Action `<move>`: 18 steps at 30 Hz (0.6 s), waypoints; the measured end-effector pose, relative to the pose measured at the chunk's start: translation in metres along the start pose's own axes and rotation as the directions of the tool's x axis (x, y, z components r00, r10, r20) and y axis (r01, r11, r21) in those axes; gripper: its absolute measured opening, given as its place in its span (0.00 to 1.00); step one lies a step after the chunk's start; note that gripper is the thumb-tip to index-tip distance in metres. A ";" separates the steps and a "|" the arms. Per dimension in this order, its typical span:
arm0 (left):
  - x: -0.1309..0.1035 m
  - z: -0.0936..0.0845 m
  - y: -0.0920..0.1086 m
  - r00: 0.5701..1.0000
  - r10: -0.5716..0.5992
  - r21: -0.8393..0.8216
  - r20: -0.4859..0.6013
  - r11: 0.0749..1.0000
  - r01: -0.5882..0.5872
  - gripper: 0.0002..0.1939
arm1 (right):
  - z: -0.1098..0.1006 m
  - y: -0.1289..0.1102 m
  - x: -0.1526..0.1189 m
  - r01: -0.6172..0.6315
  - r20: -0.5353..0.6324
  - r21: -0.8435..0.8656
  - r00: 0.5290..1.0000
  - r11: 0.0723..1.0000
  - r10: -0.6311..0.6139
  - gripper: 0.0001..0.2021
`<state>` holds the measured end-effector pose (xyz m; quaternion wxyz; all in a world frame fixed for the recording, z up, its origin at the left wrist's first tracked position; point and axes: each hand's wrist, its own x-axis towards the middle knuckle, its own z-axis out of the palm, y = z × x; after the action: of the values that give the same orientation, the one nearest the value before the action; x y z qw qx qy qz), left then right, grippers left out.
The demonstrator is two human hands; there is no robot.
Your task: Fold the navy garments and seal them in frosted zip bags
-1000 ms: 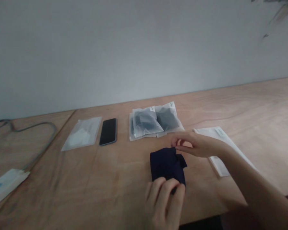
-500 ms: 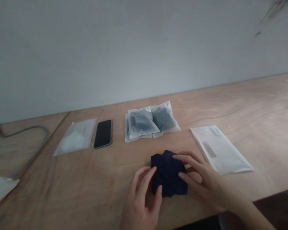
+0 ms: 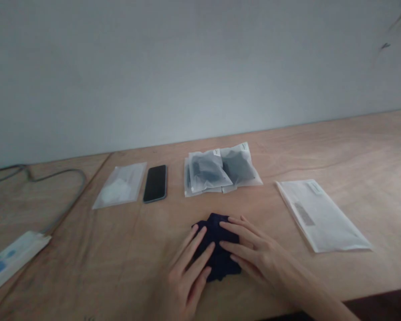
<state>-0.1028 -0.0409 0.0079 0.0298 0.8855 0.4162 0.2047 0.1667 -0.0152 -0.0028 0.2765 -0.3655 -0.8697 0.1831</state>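
Note:
A dark navy piece of folded cloth (image 3: 217,258) lies on the wooden table near its front edge. My left hand (image 3: 187,265) rests on the cloth's left side with fingers stretched out. On the right side, my right hand (image 3: 254,249) lays its spread fingers over the top of the cloth. Neither hand grips it; both press from above. What kind of garment the cloth is, I cannot make out.
Frosted bags with dark contents (image 3: 209,171) lie stacked behind the cloth. A larger white frosted bag (image 3: 327,223) is at right. Left of the stack are a phone (image 3: 155,183) and a thin translucent bag (image 3: 122,185). A power strip (image 3: 18,261) with a grey cable (image 3: 65,209) lies far left.
My fingers have straightened and come down flat over the cloth, from curled around its sides. The whole view has shifted, showing more of the left side.

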 end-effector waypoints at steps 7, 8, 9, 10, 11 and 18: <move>0.007 0.012 -0.012 0.996 0.064 -0.046 0.062 0.997 -0.062 0.29 | 0.006 0.003 -0.009 -0.059 0.034 0.012 0.998 0.998 0.058 0.25; 0.007 0.011 -0.012 0.996 0.071 -0.044 0.063 0.997 -0.068 0.29 | 0.004 0.001 -0.008 -0.055 0.044 0.015 0.998 0.998 0.055 0.24; 0.007 0.009 -0.012 0.995 0.076 -0.045 0.059 0.996 -0.073 0.29 | 0.000 0.001 -0.006 -0.056 0.055 0.019 0.997 0.998 0.055 0.24; 0.006 0.007 -0.012 0.996 0.078 -0.050 0.048 0.996 -0.075 0.28 | -0.005 0.003 -0.006 -0.067 0.060 0.024 0.996 0.997 0.066 0.23; 0.005 0.004 -0.011 0.997 0.072 -0.056 0.029 0.996 -0.071 0.28 | -0.011 0.008 -0.007 -0.095 0.049 0.026 0.994 0.995 0.094 0.23; -0.011 -0.003 -0.022 0.959 -0.187 0.010 -0.213 0.981 0.193 0.19 | -0.054 0.102 -0.045 -0.605 -0.418 -0.358 0.785 0.711 0.458 0.19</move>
<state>-0.1259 -0.0350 0.0023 -0.0087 0.8150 0.5031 0.2874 0.2802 0.0258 -0.0294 0.2408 -0.6821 -0.6902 -0.0200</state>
